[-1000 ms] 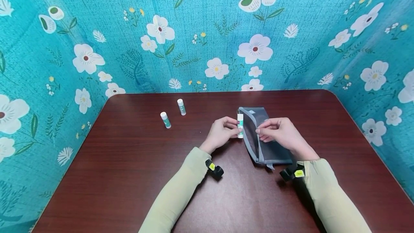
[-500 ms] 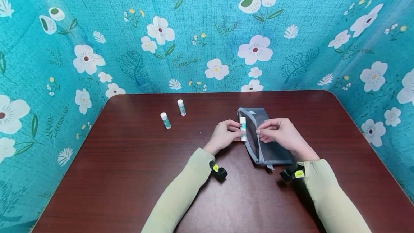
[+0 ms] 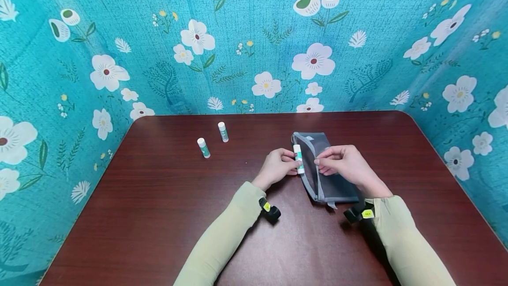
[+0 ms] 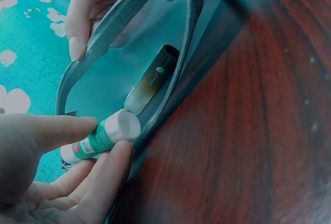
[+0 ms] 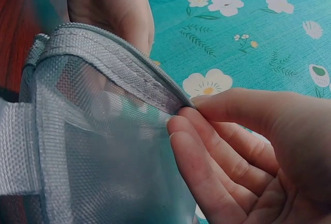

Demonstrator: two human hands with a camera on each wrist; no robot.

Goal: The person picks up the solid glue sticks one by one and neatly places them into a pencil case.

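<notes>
My left hand (image 3: 275, 167) pinches a white and green glue stick (image 3: 299, 160) between thumb and fingers, at the left edge of the grey mesh zipper pouch (image 3: 337, 189). The pouch lies unzipped, its mouth gaping toward the left. On the far side of that mouth, my right hand (image 3: 344, 162) pinches the zipper edge (image 5: 160, 92) with thumb and fingertips. Seen from the left wrist, the glue stick overlaps the opening, tilted, its white end toward the near zipper edge. Inside the pouch lies a tube (image 4: 152, 79), dark at one end and pale at the other.
Two more glue sticks, a nearer one (image 3: 203, 148) and a farther one (image 3: 223, 132), stand at the back left of the dark wooden table (image 3: 158, 215). A turquoise flowered cloth (image 3: 238, 34) hangs behind the table and along its sides.
My left hand has shifted a little to the right with the glue stick, bringing it over the pouch's edge, and the stick has tilted slightly. My right hand has stayed in place.
</notes>
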